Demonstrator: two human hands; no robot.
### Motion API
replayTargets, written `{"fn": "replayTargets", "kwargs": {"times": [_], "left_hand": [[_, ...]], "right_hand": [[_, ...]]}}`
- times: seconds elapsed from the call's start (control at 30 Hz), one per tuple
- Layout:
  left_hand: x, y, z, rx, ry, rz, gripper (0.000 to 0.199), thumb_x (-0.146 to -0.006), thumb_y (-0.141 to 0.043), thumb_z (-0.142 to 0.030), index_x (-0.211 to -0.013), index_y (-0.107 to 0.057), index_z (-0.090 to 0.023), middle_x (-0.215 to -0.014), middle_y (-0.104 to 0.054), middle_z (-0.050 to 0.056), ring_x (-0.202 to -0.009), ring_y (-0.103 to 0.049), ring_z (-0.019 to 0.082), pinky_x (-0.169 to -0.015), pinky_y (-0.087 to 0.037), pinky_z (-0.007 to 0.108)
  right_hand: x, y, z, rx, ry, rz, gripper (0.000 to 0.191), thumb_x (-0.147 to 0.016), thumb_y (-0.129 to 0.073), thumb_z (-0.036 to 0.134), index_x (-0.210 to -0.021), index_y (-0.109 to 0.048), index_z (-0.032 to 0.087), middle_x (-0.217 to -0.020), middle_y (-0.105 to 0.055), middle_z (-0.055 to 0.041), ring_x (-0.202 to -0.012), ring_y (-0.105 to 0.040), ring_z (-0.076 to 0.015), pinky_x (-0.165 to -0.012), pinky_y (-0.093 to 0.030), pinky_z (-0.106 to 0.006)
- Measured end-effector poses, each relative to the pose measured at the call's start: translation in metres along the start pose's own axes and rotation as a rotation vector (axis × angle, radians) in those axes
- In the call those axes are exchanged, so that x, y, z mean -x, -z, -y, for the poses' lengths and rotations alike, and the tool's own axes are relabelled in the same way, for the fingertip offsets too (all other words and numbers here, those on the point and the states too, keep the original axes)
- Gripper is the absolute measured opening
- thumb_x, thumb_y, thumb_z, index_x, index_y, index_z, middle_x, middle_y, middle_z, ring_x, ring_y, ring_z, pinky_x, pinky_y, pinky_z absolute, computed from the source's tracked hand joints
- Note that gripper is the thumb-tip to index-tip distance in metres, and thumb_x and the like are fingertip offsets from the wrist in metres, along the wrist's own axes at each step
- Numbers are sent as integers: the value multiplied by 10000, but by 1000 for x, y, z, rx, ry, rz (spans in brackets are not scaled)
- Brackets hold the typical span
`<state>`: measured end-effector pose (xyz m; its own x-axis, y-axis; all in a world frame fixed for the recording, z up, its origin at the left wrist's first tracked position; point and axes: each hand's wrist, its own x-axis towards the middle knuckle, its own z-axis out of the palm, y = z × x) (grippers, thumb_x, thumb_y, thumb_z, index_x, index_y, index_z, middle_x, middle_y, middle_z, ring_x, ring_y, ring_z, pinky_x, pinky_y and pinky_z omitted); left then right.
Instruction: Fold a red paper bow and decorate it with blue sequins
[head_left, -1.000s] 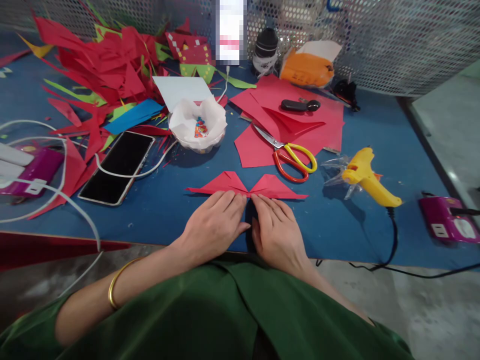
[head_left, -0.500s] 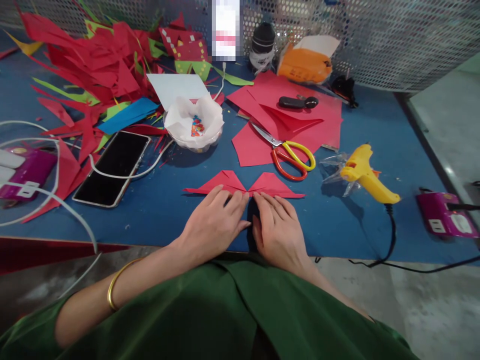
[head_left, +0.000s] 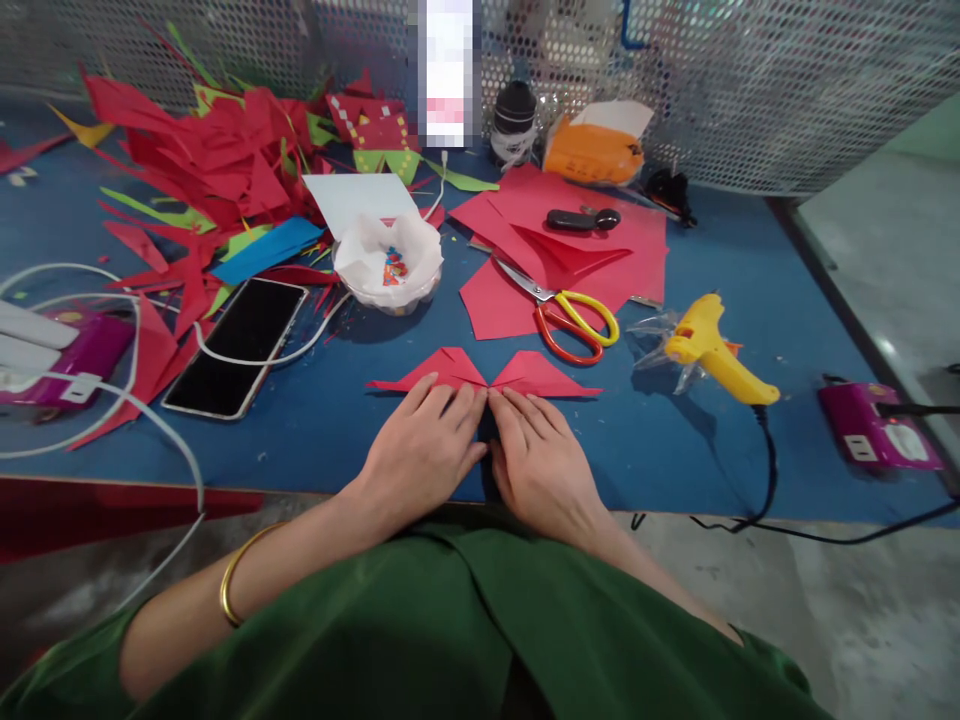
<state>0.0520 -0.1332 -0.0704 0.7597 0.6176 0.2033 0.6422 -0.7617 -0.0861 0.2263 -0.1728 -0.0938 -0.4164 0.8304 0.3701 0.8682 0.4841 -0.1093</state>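
Clock face centred on the folded red paper, 12 pointing away from the person:

1. At 9, a purple power block (head_left: 101, 355) and a dark phone (head_left: 240, 345) lie on the blue desk (head_left: 307, 440).
2. At 10, a heap of red scraps (head_left: 225, 160) is mixed with green ones.
3. Between 10 and 11, a clear bowl (head_left: 394, 298) lined with white paper contains small colourful bits.
4. At 7, the left hand (head_left: 424, 450) lies palm down, its fingers on the paper's near edge. Its forefinger has spread from its neighbour; contact remains, so the paper seems steadied.
5. At the centre, the folded red paper (head_left: 536, 375) rests on the desk, two peaked wings meeting at a narrow middle.
6. At 5, the right hand (head_left: 551, 460) lies flat, fingers close together on that edge, gripping nothing.
7. At 1, red sheets (head_left: 487, 300) lie beneath open scissors (head_left: 574, 330); beyond, an orange packet (head_left: 592, 155) hides its contents.
8. At 3, a yellow glue gun (head_left: 720, 355) lies on its side.
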Motion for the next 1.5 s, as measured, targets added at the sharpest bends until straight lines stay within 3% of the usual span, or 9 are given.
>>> {"fn": "replayTargets", "kwargs": {"times": [0.17, 0.43, 0.73, 0.93, 1.1, 1.2, 1.33, 1.5], "left_hand": [[2, 0, 1, -5, 12, -17, 437, -973, -532, -313, -1284, -633, -23, -1221, -698, 178, -1012, -641, 311, -1002, -489, 492], [15, -1, 5, 15, 93, -99, 447, -991, -518, -368, -1280, -647, -52, -1287, -690, 163, -1150, -652, 338, -1065, -460, 528], [54, 2, 27, 20, 306, -75, 438, -1000, -499, -363, -1338, -607, -107, -1352, -640, 175, -1244, -606, 400, -1060, -430, 642], [57, 10, 30, -36, 304, -72, 366, -980, -544, -300, -1281, -645, -117, -1304, -674, 171, -1235, -602, 427, -1050, -413, 678], [48, 10, 44, -90, 222, -161, 201, -972, -544, -192, -1035, -734, -177, -1077, -779, 102, -1062, -703, 334, -1046, -446, 614], [40, 11, 53, -122, 183, -180, 238, -979, -506, -165, -911, -729, -211, -939, -790, 64, -947, -722, 281, -1051, -451, 586], [34, 9, 61, -157, 150, -172, 303, -989, -445, -153, -876, -711, -246, -888, -771, 41, -897, -706, 252, -1072, -435, 577], [34, 9, 67, -163, 198, -226, 320, -997, -413, -158, -912, -699, -273, -895, -773, 27, -902, -707, 245, -1075, -437, 587]], "right_hand": [[2, 0, -1, 77, 18, -10, 425, -952, -415, 143, -1310, -556, -37, -1275, -684, -204, -1212, -627, -268, -1066, -456, -422], [15, 4, -7, 70, -116, -18, 472, -942, -441, 154, -1385, -479, -7, -1303, -660, -219, -1257, -595, -279, -1071, -464, -445], [31, 15, -22, 172, -278, -44, 442, -937, -462, 183, -1340, -508, 10, -1257, -676, -223, -1186, -626, -304, -1045, -444, -487], [33, 16, -24, 204, -287, -47, 412, -950, -450, 175, -1339, -530, 67, -1232, -702, -182, -1158, -641, -295, -1060, -415, -499], [33, 18, -44, 210, -182, -90, 329, -952, -478, 134, -1251, -606, 85, -1144, -745, -138, -1113, -658, -244, -1042, -427, -423], [28, 23, -65, 267, -81, -112, 256, -937, -518, 107, -1131, -681, 143, -1106, -762, -85, -1058, -664, -225, -1042, -404, -420], [18, 31, -81, 337, 46, -80, 230, -946, -499, 107, -986, -720, 158, -987, -768, -55, -911, -654, -196, -1048, -374, -423], [8, 28, -73, 413, 113, -29, 275, -956, -456, 81, -905, -719, 142, -883, -745, -60, -799, -616, -180, -1027, -380, -396]]}}
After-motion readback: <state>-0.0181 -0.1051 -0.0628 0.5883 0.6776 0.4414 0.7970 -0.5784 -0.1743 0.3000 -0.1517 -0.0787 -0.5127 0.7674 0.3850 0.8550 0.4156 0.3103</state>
